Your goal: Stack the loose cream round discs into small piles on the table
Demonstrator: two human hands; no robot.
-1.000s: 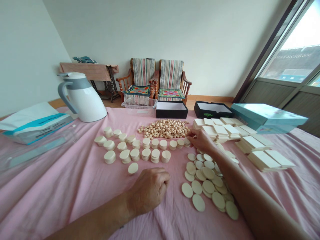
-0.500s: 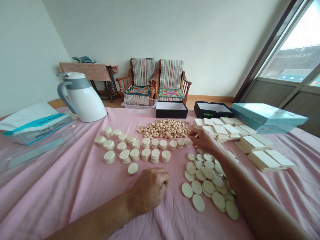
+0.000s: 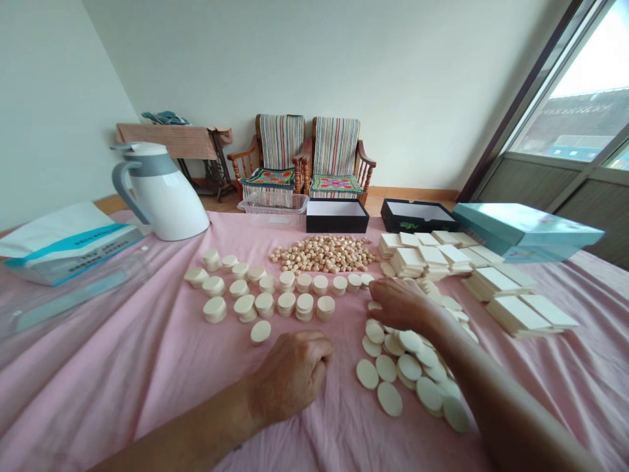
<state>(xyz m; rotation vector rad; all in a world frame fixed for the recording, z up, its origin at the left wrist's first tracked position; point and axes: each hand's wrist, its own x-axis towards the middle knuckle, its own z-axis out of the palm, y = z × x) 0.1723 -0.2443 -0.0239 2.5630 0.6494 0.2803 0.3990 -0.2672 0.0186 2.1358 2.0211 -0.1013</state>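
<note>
My left hand [image 3: 295,367] rests on the pink cloth as a loose fist, and nothing shows in it. A single wooden disc [image 3: 260,332] lies just beyond it. My right hand [image 3: 400,301] reaches over the loose pile of pale round discs [image 3: 410,367]. Its fingers are drawn together beside the rightmost disc [image 3: 366,280] of a row of small stacks, and what is between them is hidden. Several short disc stacks [image 3: 286,303] stand in rows to the left. Behind the rows lies a heap of small wooden beads or cubes [image 3: 327,254].
Stacks of pale rectangular wooden pieces [image 3: 521,314] stand at the right, by a light blue box [image 3: 528,229]. Two black trays [image 3: 338,223] and a clear plastic container [image 3: 273,208] line the back. A white jug [image 3: 170,203] and a tissue pack [image 3: 73,242] are at the left.
My right hand has come nearer and lower, from beside the bead heap to the right end of the disc row. My left hand has stayed in place.
</note>
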